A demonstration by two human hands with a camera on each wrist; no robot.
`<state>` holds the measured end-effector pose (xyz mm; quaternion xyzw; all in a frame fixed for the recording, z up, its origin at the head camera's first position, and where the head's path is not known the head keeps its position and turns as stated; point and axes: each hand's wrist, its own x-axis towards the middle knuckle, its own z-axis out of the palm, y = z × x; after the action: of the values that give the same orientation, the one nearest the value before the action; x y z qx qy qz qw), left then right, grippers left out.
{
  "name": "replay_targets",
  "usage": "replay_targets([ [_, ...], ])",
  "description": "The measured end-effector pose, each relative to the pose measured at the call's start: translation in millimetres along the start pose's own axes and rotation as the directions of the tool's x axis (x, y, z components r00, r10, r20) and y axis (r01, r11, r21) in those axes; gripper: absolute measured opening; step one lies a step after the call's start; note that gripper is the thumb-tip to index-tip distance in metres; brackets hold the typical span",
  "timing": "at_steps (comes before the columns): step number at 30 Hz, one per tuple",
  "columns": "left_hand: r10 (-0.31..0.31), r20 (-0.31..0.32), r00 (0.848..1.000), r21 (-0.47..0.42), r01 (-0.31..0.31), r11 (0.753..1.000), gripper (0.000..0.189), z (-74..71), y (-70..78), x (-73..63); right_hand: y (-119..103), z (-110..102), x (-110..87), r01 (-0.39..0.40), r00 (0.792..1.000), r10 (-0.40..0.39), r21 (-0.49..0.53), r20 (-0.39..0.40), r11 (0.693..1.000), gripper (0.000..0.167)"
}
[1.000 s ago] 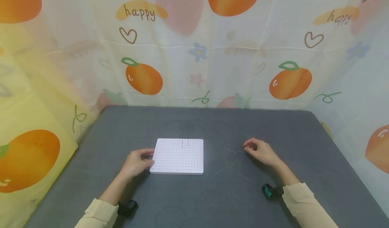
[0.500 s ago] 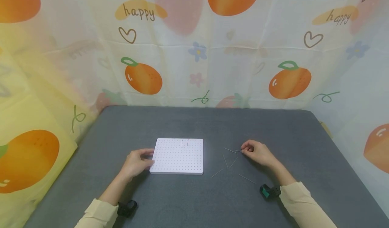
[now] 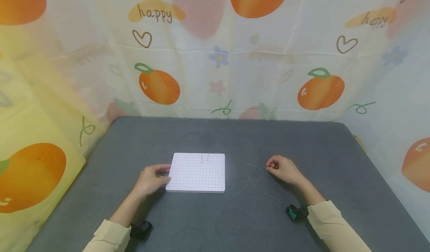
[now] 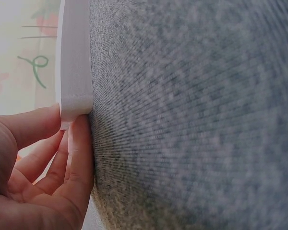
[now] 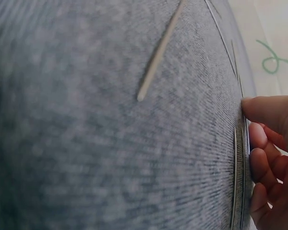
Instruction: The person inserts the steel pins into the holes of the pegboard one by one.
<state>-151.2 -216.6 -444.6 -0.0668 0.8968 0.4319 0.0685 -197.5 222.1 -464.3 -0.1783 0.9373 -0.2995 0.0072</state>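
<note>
A white pegboard [image 3: 195, 173] with rows of small holes lies on the grey table. Two thin metal pins [image 3: 201, 158] stand upright near its far edge. My left hand [image 3: 150, 181] grips the board's left edge, thumb on top and fingers at the side, as the left wrist view also shows. To the right of the board, my right hand [image 3: 285, 168] has curled fingers low at the tabletop. Its thumb and fingertips pinch the end of a lying metal pin [image 3: 262, 166]; the tips partly hide that end. Another pin [image 5: 161, 52] shows large in the right wrist view.
Several loose metal pins lie scattered between board and right hand, among them one pin [image 3: 240, 191] near the board and one pin [image 3: 273, 197] nearer the front. A fruit-printed curtain [image 3: 215, 76] hangs behind the table [image 3: 215, 222].
My right hand has shifted slightly left and its fingertips have come onto the end of a lying pin. The left hand and board have stayed in place.
</note>
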Motion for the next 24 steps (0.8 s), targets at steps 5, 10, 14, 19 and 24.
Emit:
replay_targets([
  [5, -0.001, -0.004, 1.0, 0.001, 0.001, 1.0, 0.045, 0.3, 0.5, -0.1, 0.2, 2.0, 0.5, 0.011, 1.0, -0.012, -0.037, -0.02, 0.999, 0.006],
  [10, -0.002, -0.004, 1.0, 0.004, 0.002, 1.0, 0.045, 0.4, 0.9, -0.6, -3.0, 1.3, 0.4, 0.013, 1.0, -0.014, -0.052, -0.027, 0.999, 0.006],
  [14, -0.004, -0.002, 1.0, 0.002, 0.004, 1.0, 0.045, 0.3, 1.4, -0.6, -4.7, 1.2, 0.0, 0.01, 0.999, -0.012, -0.064, -0.032, 0.998, 0.006],
  [19, -0.013, -0.005, 1.0, 0.008, 0.013, 1.0, 0.045, 0.6, 2.0, -0.6, -5.1, 1.5, 0.7, 0.014, 0.999, -0.017, -0.076, -0.038, 0.997, 0.007],
  [24, -0.016, -0.01, 1.0, 0.017, 0.016, 1.0, 0.045, 1.4, 1.9, -0.5, -4.4, 1.0, 1.9, 0.016, 1.0, -0.019, -0.082, -0.025, 0.997, 0.008],
])
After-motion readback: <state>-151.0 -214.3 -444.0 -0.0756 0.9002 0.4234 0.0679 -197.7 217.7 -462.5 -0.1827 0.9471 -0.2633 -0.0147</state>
